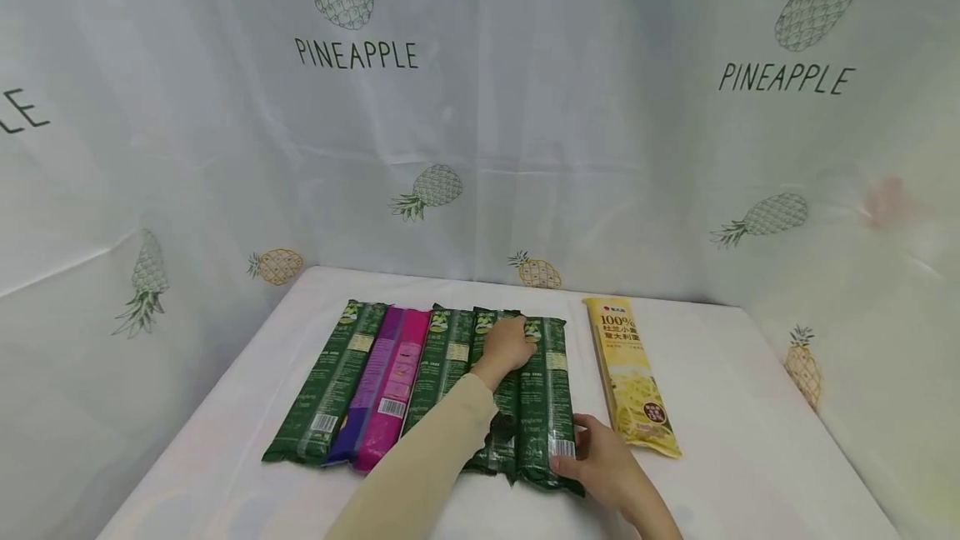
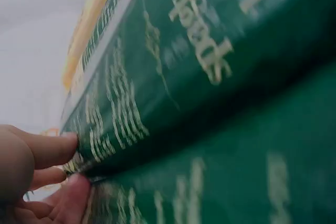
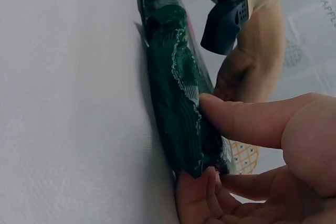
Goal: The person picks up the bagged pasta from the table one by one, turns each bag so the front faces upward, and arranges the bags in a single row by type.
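Observation:
The rightmost green spaghetti packet (image 1: 545, 407) lies at the right end of a row of packets. At its far end my left hand (image 1: 507, 345) holds it; in the left wrist view the thumb (image 2: 55, 149) lies on the wrapper and fingers reach into the gap beside the neighbouring green packet (image 2: 236, 166). My right hand (image 1: 609, 465) pinches the near right corner, and in the right wrist view the thumb (image 3: 244, 119) is above the packet's end (image 3: 176, 103) with fingertips (image 3: 191, 198) beneath it.
Left along the row are more green packets (image 1: 441, 357) and a pink and purple packet (image 1: 392, 390). A yellow pasta packet (image 1: 630, 377) lies apart on the right of the white table (image 1: 750, 440). A pineapple-print curtain (image 1: 570, 148) hangs behind.

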Motion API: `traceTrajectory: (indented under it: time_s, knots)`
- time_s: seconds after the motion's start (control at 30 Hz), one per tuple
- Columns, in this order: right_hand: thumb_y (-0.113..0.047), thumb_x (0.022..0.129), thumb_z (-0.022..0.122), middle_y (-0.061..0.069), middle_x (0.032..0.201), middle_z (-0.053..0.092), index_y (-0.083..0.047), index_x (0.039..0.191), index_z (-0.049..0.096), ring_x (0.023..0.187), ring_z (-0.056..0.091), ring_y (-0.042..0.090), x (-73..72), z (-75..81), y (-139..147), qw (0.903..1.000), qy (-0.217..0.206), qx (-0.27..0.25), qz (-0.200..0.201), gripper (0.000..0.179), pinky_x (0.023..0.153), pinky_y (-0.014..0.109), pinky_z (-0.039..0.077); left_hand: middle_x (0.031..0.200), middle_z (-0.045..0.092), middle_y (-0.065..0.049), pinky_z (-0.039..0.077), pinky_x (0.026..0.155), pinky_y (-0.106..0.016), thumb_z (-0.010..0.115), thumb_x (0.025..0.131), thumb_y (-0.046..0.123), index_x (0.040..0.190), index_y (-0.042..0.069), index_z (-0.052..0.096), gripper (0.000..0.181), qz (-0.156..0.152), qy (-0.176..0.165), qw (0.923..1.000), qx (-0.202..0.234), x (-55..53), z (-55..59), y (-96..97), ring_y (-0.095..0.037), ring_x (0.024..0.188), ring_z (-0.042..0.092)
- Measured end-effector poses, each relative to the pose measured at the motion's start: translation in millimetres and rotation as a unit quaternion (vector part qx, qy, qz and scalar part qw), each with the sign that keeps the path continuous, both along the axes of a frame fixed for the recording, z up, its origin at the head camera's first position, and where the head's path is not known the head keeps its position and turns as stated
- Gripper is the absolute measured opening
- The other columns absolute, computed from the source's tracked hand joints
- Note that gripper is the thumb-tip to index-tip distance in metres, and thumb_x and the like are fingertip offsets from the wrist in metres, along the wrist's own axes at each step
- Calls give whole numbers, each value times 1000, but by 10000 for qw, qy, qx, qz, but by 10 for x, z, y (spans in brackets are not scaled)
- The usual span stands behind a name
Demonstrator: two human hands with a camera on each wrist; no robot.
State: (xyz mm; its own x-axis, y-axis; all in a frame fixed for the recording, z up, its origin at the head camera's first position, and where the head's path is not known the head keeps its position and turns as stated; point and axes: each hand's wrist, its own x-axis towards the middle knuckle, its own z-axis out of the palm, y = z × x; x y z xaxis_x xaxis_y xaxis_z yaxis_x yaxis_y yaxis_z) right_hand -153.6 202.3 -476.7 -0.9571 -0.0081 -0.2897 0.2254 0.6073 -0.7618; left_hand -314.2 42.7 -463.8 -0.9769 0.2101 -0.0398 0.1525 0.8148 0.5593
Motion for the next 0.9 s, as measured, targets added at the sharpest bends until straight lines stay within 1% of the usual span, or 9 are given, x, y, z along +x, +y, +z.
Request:
traceTrajectory:
  time_s: [0.17, 0.3, 0.4, 0.5, 0.53, 0.63, 0.7, 0.8, 0.9]
  knots:
    - [-15, 84, 92, 12, 115, 68, 10, 148, 50, 100, 69, 24, 14, 65, 40, 10000, 35, -69, 23, 81, 82, 46, 60, 150, 61, -15, 57, 98, -49, 72, 104, 27, 152, 11, 59, 52, -190, -7, 9989, -432, 8, 42, 60, -38, 137, 57]
    - [-6, 86, 87, 19, 125, 66, 11, 150, 49, 110, 70, 36, 49, 103, 65, 9995, 171, -241, 65, 76, 87, 51, 60, 150, 62, -12, 57, 99, -46, 70, 105, 33, 153, 14, 59, 53, -346, -100, 9967, -732, 37, 94, 98, -35, 139, 56]
    - [-1, 87, 84, 29, 138, 60, 10, 152, 47, 120, 66, 46, 60, 116, 60, 9975, 127, -696, -10, 76, 91, 52, 60, 141, 67, -13, 59, 92, -43, 68, 106, 34, 150, 11, 61, 50, -456, -29, 9940, -989, 48, 124, 121, -33, 129, 63]
    - [5, 88, 78, 34, 149, 52, 9, 153, 44, 127, 61, 51, 60, 123, 49, 9923, -13, -1231, -133, 74, 94, 53, 59, 128, 72, -14, 59, 81, -40, 65, 108, 30, 147, 7, 62, 46, -396, 37, 9949, -930, 44, 129, 127, -31, 107, 71]
    - [7, 88, 77, 35, 150, 50, 9, 153, 44, 128, 60, 51, 60, 121, 45, 9903, -51, -1375, -184, 73, 95, 52, 59, 126, 72, -14, 58, 78, -39, 64, 109, 29, 147, 7, 61, 45, -330, -1, 9961, -818, 37, 124, 124, -29, 99, 71]
    - [12, 90, 70, 37, 157, 42, 8, 154, 41, 134, 53, 57, 65, 110, 42, 9840, -99, -1747, -324, 71, 98, 55, 57, 128, 71, -15, 49, 76, -39, 63, 109, 25, 148, 7, 59, 43, -13, -190, 9998, -94, 21, 102, 102, -25, 81, 64]
    - [14, 90, 67, 37, 159, 38, 7, 155, 39, 138, 48, 60, 70, 102, 43, 9799, -70, -1935, -475, 71, 100, 57, 56, 132, 69, -14, 45, 73, -38, 63, 109, 24, 151, 9, 56, 45, 118, -308, 9984, 460, 8, 78, 83, -21, 75, 57]
    - [17, 91, 64, 37, 162, 33, 6, 157, 38, 143, 38, 63, 75, 100, 39, 9750, 28, -2127, -644, 72, 103, 60, 53, 124, 68, -15, 41, 69, -37, 64, 108, 20, 158, 11, 50, 52, 85, -443, 9898, 1352, 5, 49, 37, -17, 69, 46]
    - [18, 90, 63, 34, 164, 31, 5, 158, 36, 144, 39, 60, 87, 110, 30, 9706, 125, -2300, -703, 74, 105, 58, 52, 120, 65, -12, 47, 70, -37, 67, 106, 20, 161, 14, 46, 59, -53, -428, 9780, 2040, 24, 58, -33, -15, 76, 52]
